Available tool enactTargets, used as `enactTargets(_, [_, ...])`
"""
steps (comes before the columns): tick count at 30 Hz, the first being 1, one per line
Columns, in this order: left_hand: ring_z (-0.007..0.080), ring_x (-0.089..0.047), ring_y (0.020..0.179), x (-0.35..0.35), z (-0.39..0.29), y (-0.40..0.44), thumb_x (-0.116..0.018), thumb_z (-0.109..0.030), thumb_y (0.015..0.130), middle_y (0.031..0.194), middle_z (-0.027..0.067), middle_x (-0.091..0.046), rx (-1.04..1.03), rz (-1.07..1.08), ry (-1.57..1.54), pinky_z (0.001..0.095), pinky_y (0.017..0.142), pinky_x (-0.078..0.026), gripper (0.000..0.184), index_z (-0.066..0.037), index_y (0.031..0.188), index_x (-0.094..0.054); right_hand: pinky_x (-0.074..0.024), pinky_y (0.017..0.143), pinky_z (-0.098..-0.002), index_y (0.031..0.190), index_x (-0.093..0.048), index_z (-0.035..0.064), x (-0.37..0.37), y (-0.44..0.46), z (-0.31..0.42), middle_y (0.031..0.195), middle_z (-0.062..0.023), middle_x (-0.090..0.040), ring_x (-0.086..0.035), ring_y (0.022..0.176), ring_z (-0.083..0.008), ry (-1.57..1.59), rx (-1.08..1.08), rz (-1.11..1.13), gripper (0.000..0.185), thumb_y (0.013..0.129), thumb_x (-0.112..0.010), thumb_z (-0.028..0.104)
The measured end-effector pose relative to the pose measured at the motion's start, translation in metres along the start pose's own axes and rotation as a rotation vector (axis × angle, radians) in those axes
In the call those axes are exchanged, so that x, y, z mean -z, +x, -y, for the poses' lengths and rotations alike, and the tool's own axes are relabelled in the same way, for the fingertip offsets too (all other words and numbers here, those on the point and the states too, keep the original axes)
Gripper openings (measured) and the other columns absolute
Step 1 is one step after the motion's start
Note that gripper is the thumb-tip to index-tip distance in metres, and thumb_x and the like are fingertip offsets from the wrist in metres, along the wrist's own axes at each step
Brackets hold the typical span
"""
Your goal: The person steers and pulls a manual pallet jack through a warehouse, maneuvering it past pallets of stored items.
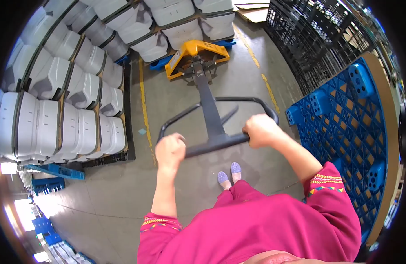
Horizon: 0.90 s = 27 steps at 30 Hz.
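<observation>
Both of my hands grip the black looped handle [218, 144] of a pallet jack. My left hand [170, 150] is wrapped round the left corner of the handle bar. Round the right end of the same bar, my right hand [261, 130] is closed too. A dark shaft runs forward from the handle to the yellow pallet jack body [187, 53]. Its forks are hidden beneath a blue pallet [161, 63] that bears stacked white moulded parts [181, 33].
More white parts [49, 119] stand strapped in layers on a black pallet at the left. A blue plastic pallet [343, 119] leans upright at the right, near stacked black pallets [308, 39]. Yellow floor lines [144, 105] run along both sides of the jack.
</observation>
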<state>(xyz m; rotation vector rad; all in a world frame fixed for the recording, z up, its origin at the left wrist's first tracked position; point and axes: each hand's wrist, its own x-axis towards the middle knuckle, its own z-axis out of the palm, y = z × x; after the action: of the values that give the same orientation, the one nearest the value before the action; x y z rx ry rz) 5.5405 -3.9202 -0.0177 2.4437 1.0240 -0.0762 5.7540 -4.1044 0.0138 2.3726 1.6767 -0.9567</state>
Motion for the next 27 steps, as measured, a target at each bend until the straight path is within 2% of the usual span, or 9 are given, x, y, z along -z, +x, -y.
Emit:
enactTargets(6, [0.0315, -0.063, 0.079, -0.164, 0.062, -0.09, -0.048, -0.021, 0.072, 0.077, 0.0141, -0.065, 0.128, 0.389, 0.164, 0.0422, 0.069, -0.049, 0.021, -0.01, 0.074, -0.066, -0.0508, 0.07, -0.0402, 0.073, -0.068, 0.0086, -0.219, -0.028, -0.002, 0.08, -0.0123, -0.066, -0.064, 0.078, -0.0286, 0.018, 0.033, 0.013, 0.019, 0.056, -0.061, 0.015])
enactTargets(10, [0.0359, -0.062, 0.078, -0.125, 0.055, -0.093, -0.055, -0.018, 0.065, 0.079, 0.0188, -0.064, 0.051, 0.343, 0.113, 0.0441, 0.068, -0.05, 0.018, -0.005, 0.073, -0.066, -0.0514, 0.07, -0.0414, 0.073, -0.068, 0.0086, -0.185, -0.039, 0.01, 0.082, -0.0137, -0.066, -0.064, 0.08, -0.0311, -0.075, -0.085, 0.19, 0.02, 0.056, -0.059, 0.013])
enactTargets(14, [0.0361, -0.06, 0.075, -0.002, -0.002, -0.023, -0.051, -0.017, 0.067, 0.076, 0.0183, -0.062, -0.05, -0.057, 0.044, 0.0447, 0.064, -0.048, 0.017, -0.006, 0.068, -0.063, -0.0502, 0.066, -0.0423, 0.071, -0.065, 0.0054, -0.018, -0.032, 0.011, 0.074, -0.0179, -0.063, -0.062, 0.074, -0.034, -0.106, -0.146, -0.059, 0.019, 0.054, -0.059, 0.009])
enactTargets(16, [0.0368, -0.06, 0.071, 0.051, -0.033, 0.004, -0.051, -0.019, 0.067, 0.071, 0.0183, -0.061, -0.033, -0.007, -0.044, 0.0451, 0.062, -0.047, 0.018, -0.006, 0.063, -0.063, -0.05, 0.066, -0.042, 0.07, -0.066, 0.0048, 0.032, -0.023, 0.006, 0.072, -0.018, -0.062, -0.062, 0.073, -0.034, -0.006, -0.094, -0.165, 0.019, 0.052, -0.06, 0.009])
enactTargets(20, [0.0363, -0.061, 0.062, -0.038, 0.003, -0.039, -0.054, -0.019, 0.063, 0.064, 0.0187, -0.061, -0.041, -0.114, -0.005, 0.0451, 0.058, -0.048, 0.019, -0.004, 0.056, -0.063, -0.0511, 0.075, -0.0392, 0.084, -0.07, 0.011, -0.046, -0.036, 0.013, 0.084, -0.015, -0.065, -0.063, 0.082, -0.032, -0.155, -0.147, 0.053, 0.03, 0.055, -0.061, 0.013])
enactTargets(21, [0.0358, -0.061, 0.061, -0.072, 0.016, -0.062, -0.054, -0.02, 0.063, 0.062, 0.0179, -0.061, 0.046, 0.013, 0.005, 0.045, 0.057, -0.048, 0.019, -0.004, 0.055, -0.063, -0.0511, 0.074, -0.0387, 0.089, -0.07, 0.0151, -0.085, -0.041, 0.021, 0.086, -0.013, -0.066, -0.064, 0.082, -0.0302, -0.146, -0.197, 0.177, 0.033, 0.058, -0.061, 0.014])
enactTargets(22, [0.0349, -0.062, 0.063, -0.109, 0.031, -0.084, -0.054, -0.02, 0.063, 0.064, 0.0177, -0.062, 0.063, 0.16, 0.014, 0.0446, 0.057, -0.048, 0.019, -0.005, 0.057, -0.065, -0.0512, 0.073, -0.0392, 0.086, -0.07, 0.0163, -0.158, -0.043, 0.004, 0.084, -0.0126, -0.066, -0.064, 0.083, -0.0297, -0.091, -0.136, 0.05, 0.03, 0.058, -0.061, 0.014])
enactTargets(23, [0.0346, -0.062, 0.062, -0.139, 0.043, -0.098, -0.054, -0.02, 0.063, 0.064, 0.017, -0.062, 0.037, 0.132, 0.053, 0.0444, 0.057, -0.047, 0.019, -0.007, 0.059, -0.066, -0.0513, 0.073, -0.0395, 0.084, -0.069, 0.0154, -0.198, -0.037, -0.001, 0.082, -0.012, -0.065, -0.064, 0.082, -0.0288, -0.129, -0.112, 0.097, 0.026, 0.059, -0.06, 0.015])
enactTargets(27, [0.034, -0.064, 0.073, -0.124, 0.039, -0.068, -0.053, -0.018, 0.066, 0.075, 0.0184, -0.065, 0.105, 0.316, 0.081, 0.042, 0.064, -0.05, 0.019, -0.006, 0.068, -0.069, -0.0518, 0.072, -0.0404, 0.08, -0.068, 0.0096, -0.184, -0.01, -0.015, 0.08, -0.0146, -0.065, -0.063, 0.081, -0.0315, -0.093, -0.027, 0.05, 0.023, 0.061, -0.057, 0.016])
